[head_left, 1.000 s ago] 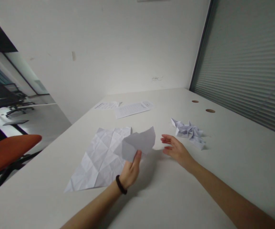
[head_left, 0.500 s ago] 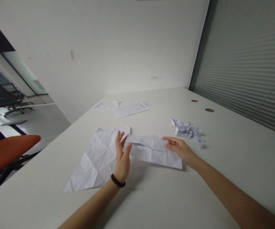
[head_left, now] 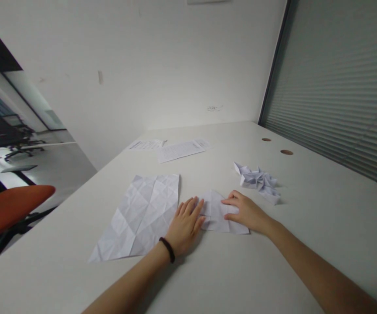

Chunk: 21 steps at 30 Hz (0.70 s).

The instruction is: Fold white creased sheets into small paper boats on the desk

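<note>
A folded sheet of white paper [head_left: 215, 213] lies on the white table between my hands, creases running across it. My left hand [head_left: 185, 224], with a dark band at the wrist, rests palm down over the paper's left end, fingers stretched out, hiding that part. On the right end my right hand [head_left: 245, 212] presses with thumb and fingers spread apart. Left of my left hand lies a larger creased sheet [head_left: 142, 213], opened out flat with a grid of fold lines. Beyond my right hand sits a cluster of folded paper pieces [head_left: 258, 179].
Printed sheets [head_left: 181, 150] lie farther back on the table [head_left: 227, 270]. Two round holes, one a brown cable hole [head_left: 286, 152], are near the right edge beside window blinds [head_left: 338, 96]. An orange chair [head_left: 15, 209] stands at the left.
The paper, raised with its flap lifted before, now lies flatter on the table. My left hand has turned from upright to palm down on it; my right hand has moved slightly lower.
</note>
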Each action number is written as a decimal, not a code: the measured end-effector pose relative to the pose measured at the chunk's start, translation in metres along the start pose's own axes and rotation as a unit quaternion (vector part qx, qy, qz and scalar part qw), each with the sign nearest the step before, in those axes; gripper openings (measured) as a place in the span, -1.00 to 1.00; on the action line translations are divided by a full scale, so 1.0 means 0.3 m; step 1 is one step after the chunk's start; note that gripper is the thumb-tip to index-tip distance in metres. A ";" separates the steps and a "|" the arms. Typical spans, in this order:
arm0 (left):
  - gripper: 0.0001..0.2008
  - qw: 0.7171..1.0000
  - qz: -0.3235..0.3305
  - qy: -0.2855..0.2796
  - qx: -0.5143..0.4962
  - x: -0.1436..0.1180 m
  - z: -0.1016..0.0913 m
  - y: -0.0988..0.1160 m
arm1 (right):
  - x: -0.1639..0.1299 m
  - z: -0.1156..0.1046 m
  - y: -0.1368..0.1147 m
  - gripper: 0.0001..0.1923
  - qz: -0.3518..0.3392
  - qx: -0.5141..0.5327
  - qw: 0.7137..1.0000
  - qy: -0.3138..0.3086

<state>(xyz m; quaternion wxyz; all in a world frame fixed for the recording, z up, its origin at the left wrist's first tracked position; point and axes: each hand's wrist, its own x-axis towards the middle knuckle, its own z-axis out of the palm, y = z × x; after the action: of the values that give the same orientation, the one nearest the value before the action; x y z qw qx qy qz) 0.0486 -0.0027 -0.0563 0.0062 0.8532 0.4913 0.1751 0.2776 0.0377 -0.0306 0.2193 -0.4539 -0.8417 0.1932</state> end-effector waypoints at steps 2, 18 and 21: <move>-0.58 1.000 -0.002 0.002 -0.003 0.003 -0.003 -0.001 | 0.000 -0.006 -0.011 -0.68 -0.010 0.000 1.000 0.000; -0.79 0.995 0.096 -0.034 0.005 0.025 -0.150 0.055 | -0.019 -0.032 -0.074 -0.88 -0.028 0.052 0.997 -0.058; -0.77 0.994 0.087 -0.069 0.014 0.023 -0.125 0.057 | -0.007 -0.016 -0.058 -0.87 0.000 0.046 0.999 -0.004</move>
<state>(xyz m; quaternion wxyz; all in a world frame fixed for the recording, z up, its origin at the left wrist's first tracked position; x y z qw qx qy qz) 0.0546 -0.0118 -0.0160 0.0127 0.9027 0.4163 0.1083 0.2693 0.0276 -0.0178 0.2367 -0.4429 -0.8328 0.2330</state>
